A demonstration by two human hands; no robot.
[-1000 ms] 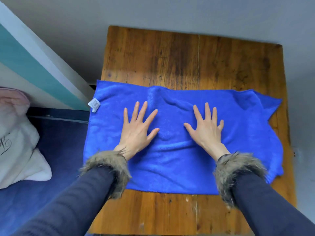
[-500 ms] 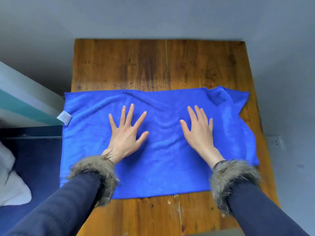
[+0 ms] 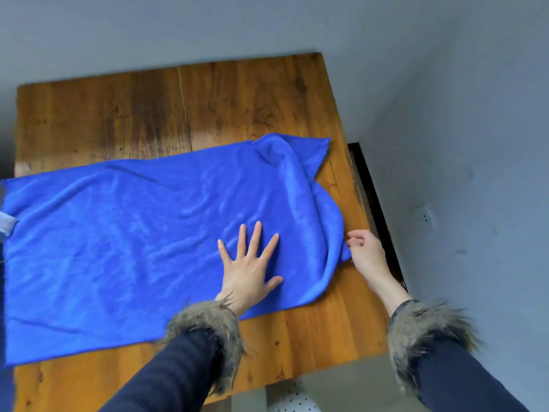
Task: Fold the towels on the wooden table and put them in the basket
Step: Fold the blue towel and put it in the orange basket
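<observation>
A blue towel (image 3: 124,248) lies spread across the wooden table (image 3: 243,105), its left end reaching past the table's left edge and a white label (image 3: 6,223) at that end. Its right end is rumpled and partly turned over on itself. My left hand (image 3: 251,269) presses flat on the towel right of its middle, fingers spread. My right hand (image 3: 364,251) is at the towel's right edge near the table's right side and pinches the cloth there with curled fingers. No basket is in view.
Grey walls stand behind and to the right of the table, close to its edges. A dark gap (image 3: 374,203) runs along the table's right side. A white perforated surface (image 3: 292,396) shows below the table's front edge.
The view has swung to the right. My left hand slid right across the towel. My right hand left the towel's top and took hold of its right edge.
</observation>
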